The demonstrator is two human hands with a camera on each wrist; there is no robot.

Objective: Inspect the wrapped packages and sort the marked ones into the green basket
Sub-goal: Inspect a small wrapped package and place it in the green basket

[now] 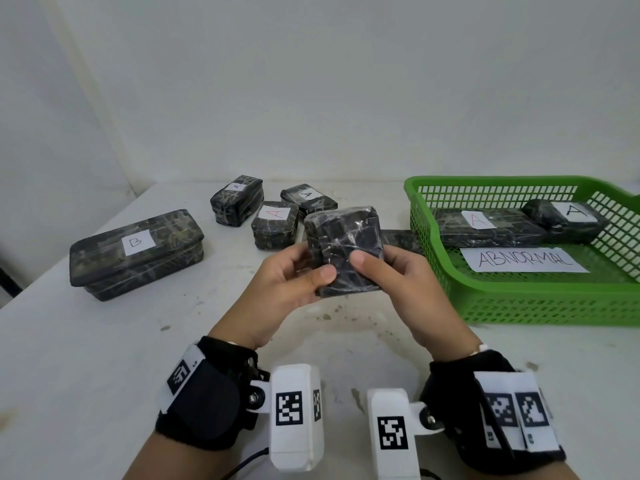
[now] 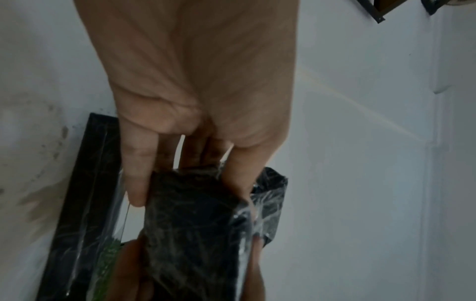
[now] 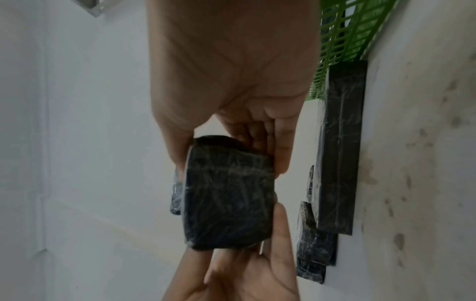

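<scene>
Clearly "ABNORMAL" sign (image 1: pixel 523 259) inside green basket (image 1: pixel 519 299), 2 "A" packages (image 1: pixel 485 226).

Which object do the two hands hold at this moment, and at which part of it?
Both hands hold one small wrapped package above the table: the left hand grips its lower left side, the right hand its lower right side, thumbs on the front face.

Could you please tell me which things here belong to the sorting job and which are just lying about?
Part of the job:
held package, in left hand and right hand
green basket, two A packages inside
table packages: three A, one B, one flat

Lying about:
table stains
</scene>
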